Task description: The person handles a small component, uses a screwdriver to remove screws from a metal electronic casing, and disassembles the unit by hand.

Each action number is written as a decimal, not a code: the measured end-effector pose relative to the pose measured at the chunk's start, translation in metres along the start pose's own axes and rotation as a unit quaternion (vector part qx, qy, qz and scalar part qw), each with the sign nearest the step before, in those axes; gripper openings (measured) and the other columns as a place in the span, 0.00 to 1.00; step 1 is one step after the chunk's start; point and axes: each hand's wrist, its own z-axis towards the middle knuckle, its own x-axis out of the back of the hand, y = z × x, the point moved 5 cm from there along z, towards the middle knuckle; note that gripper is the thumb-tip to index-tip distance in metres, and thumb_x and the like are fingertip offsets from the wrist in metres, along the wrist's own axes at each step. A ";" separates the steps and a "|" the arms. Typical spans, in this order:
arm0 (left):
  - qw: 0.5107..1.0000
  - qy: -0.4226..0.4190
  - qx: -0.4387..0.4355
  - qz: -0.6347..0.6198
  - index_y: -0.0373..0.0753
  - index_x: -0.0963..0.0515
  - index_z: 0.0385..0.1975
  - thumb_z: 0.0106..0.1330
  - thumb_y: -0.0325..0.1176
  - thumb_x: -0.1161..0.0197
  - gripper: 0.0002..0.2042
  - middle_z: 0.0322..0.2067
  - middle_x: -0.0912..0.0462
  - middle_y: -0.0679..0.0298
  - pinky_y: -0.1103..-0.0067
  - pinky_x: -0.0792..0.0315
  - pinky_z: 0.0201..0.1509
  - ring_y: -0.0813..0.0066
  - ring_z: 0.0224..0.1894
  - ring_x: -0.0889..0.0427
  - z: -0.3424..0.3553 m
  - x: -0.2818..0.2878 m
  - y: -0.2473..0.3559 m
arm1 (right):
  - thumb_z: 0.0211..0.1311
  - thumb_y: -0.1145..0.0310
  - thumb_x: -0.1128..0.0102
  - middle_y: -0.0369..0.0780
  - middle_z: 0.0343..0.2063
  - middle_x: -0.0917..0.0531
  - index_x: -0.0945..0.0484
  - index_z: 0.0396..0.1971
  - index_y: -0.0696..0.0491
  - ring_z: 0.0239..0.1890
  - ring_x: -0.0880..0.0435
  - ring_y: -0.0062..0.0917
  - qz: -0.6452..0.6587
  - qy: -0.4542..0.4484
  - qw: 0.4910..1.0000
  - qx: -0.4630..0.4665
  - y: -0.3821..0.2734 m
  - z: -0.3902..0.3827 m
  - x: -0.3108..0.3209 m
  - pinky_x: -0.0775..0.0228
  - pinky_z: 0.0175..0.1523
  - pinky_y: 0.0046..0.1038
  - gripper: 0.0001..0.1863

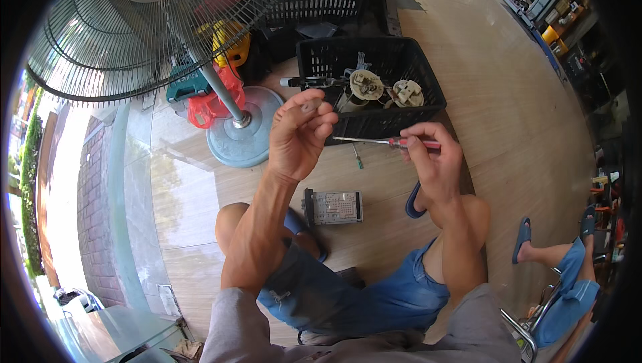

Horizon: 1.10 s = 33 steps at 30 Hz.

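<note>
My right hand (435, 162) is wrapped round a screwdriver (398, 142) with a red handle. Its thin metal shaft points left, and the tip ends close to my left hand. The left hand (301, 136) is raised with its palm turned up. Its thumb presses against the curled fingers, and whatever they may pinch is too small to make out. Below the hands, a flat metal box-shaped electronic unit (334, 207) lies on the floor between my feet. A small green-handled screwdriver (359, 160) lies between that unit and the crate.
A black plastic crate (378, 122) just ahead holds several round, pale parts (366, 85). At the left stands a fan (221, 89) on a round base, with a red bag (207, 110) beside it. Another person's leg (548, 254) shows at the right, near crowded shelves.
</note>
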 end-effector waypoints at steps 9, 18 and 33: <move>0.985 0.113 0.016 0.128 0.25 0.29 0.62 0.83 0.45 0.53 0.26 0.58 0.19 0.43 0.70 0.21 0.66 0.55 0.60 0.17 0.011 0.004 -0.012 | 0.71 0.75 0.40 0.39 0.36 0.13 0.18 0.43 0.60 0.33 0.15 0.17 -0.038 -0.036 0.997 0.055 0.003 0.053 -0.006 0.20 0.39 0.21 0.06; 0.970 0.145 -0.013 0.197 0.23 0.33 0.64 0.83 0.46 0.54 0.28 0.61 0.23 0.41 0.65 0.25 0.71 0.52 0.64 0.20 0.025 0.012 -0.015 | 0.68 0.79 0.40 0.40 0.35 0.12 0.18 0.43 0.59 0.36 0.13 0.21 0.002 0.060 0.996 0.067 0.006 0.034 0.013 0.19 0.41 0.23 0.07; 0.972 0.090 -0.051 0.212 0.21 0.39 0.70 0.83 0.57 0.63 0.38 0.69 0.32 0.37 0.63 0.35 0.78 0.49 0.71 0.29 0.014 -0.006 -0.009 | 0.66 0.85 0.38 0.51 0.41 0.14 0.23 0.46 0.67 0.38 0.10 0.31 0.066 0.112 0.946 0.297 -0.036 -0.001 0.004 0.15 0.41 0.25 0.11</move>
